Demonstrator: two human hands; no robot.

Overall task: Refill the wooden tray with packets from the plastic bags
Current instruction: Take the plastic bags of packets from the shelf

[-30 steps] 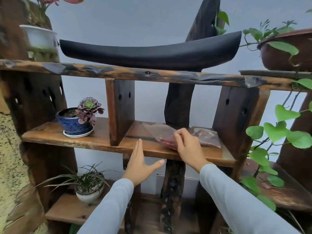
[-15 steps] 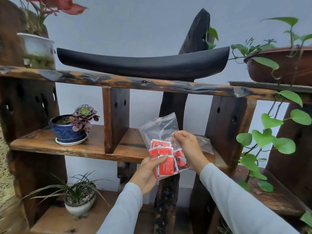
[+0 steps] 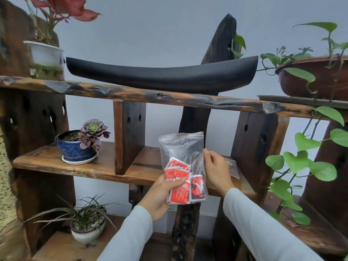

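Observation:
A clear zip plastic bag [image 3: 181, 147] holding several red packets [image 3: 178, 187] stands upright in front of the middle shelf. My left hand [image 3: 160, 194] grips its lower part from the left, thumb across the packets. My right hand [image 3: 216, 172] pinches the bag's right edge. A second plastic bag [image 3: 233, 166] lies flat on the shelf behind my right hand, mostly hidden. The long black curved wooden tray [image 3: 162, 78] rests on the top shelf above; its inside is hidden from this angle.
On the middle shelf [image 3: 105, 166] at left sits a blue pot with a purple succulent [image 3: 79, 146]. A white pot [image 3: 45, 57] and a brown planter [image 3: 316, 80] flank the tray. Green vines [image 3: 305, 162] hang at right. A grassy pot [image 3: 88, 223] stands on the lower shelf.
The bag came off the shelf into both hands and now stands more upright and slightly higher. My left hand moved from the shelf edge onto the bag.

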